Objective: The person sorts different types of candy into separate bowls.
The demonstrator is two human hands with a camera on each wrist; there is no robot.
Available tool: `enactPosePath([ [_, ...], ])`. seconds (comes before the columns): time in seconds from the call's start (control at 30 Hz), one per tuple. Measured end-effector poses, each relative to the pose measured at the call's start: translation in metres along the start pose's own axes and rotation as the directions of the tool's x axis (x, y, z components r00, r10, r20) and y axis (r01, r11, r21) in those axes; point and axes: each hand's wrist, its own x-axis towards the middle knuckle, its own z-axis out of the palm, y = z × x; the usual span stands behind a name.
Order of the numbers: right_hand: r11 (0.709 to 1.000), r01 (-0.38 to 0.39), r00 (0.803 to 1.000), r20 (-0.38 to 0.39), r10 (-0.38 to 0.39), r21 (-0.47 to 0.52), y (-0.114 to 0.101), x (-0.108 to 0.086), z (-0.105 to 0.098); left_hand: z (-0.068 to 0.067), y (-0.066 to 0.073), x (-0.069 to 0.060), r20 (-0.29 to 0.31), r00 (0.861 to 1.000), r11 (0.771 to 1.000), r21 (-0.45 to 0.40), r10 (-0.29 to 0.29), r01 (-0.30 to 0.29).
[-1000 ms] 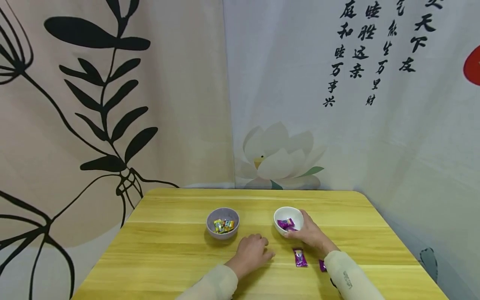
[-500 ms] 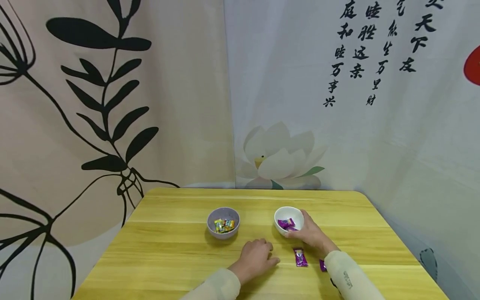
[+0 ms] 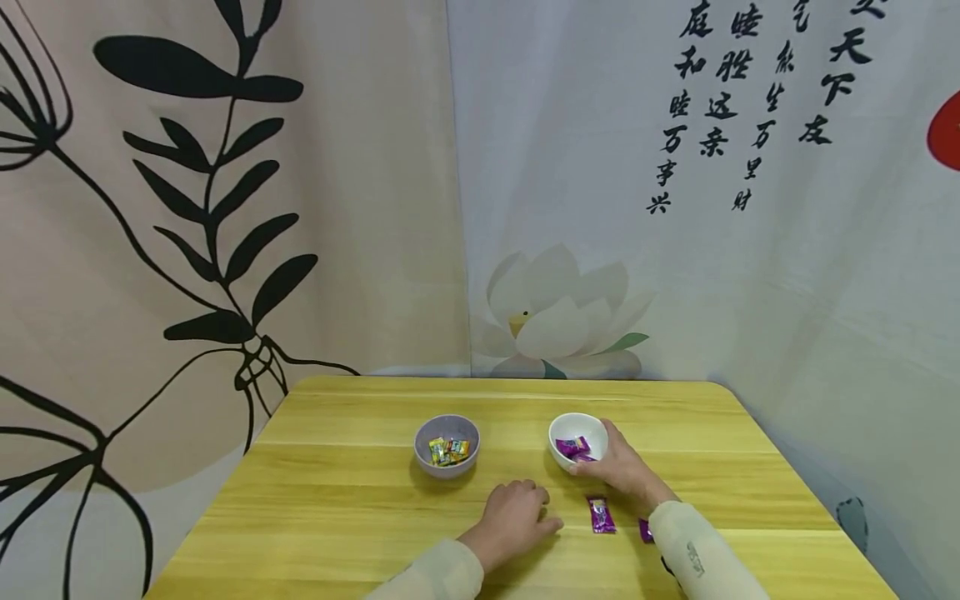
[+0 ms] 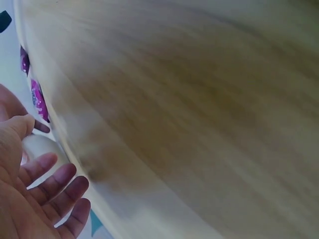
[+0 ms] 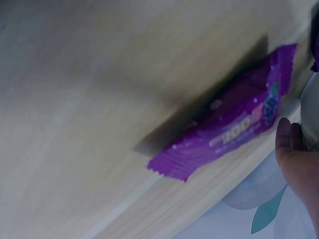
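My right hand [image 3: 622, 468] grips the right side of a white bowl [image 3: 557, 457], which stands on the table with purple-wrapped candies [image 3: 573, 447] in it. In the right wrist view, part of that hand [image 5: 301, 169] shows against the bowl [image 5: 311, 114] at the right edge. My left hand [image 3: 513, 517] hovers low over the table, left of a loose purple candy [image 3: 601, 515], holding nothing. Its fingers look loosely bent and spread in the left wrist view, where the hand [image 4: 30, 184] fills the lower left. Another purple candy [image 3: 646, 531] is partly hidden by my right sleeve.
A grey-purple bowl [image 3: 446, 471] with yellow-wrapped candies [image 3: 448, 452] stands left of the white one. The wood-grain table [image 3: 322, 500] ends at a back edge before a hanging cloth [image 3: 375, 208] printed with plants and writing.
My left hand has shifted slightly to the right, toward the loose purple candy, and has almost stopped. The right hand and both bowls have stayed in place.
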Motion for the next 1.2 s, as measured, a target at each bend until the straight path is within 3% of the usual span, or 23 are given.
enactPosePath([
  [0.7,1.0,0.004,1.0,-0.002,-0.004,0.026,-0.003,-0.004,0.001,-0.003,0.004,0.01,-0.019,1.0,1.0,-0.001,0.003,-0.003],
  [1.0,0.987,-0.001,0.999,0.043,0.008,-0.159,-0.007,-0.003,-0.004,-0.006,-0.004,0.023,-0.065,0.997,0.999,-0.005,-0.038,0.038],
  [1.2,0.983,0.041,0.998,0.061,-0.031,-0.181,-0.009,-0.001,-0.008,-0.011,-0.01,0.042,-0.112,0.988,0.993,-0.057,-0.107,0.101],
])
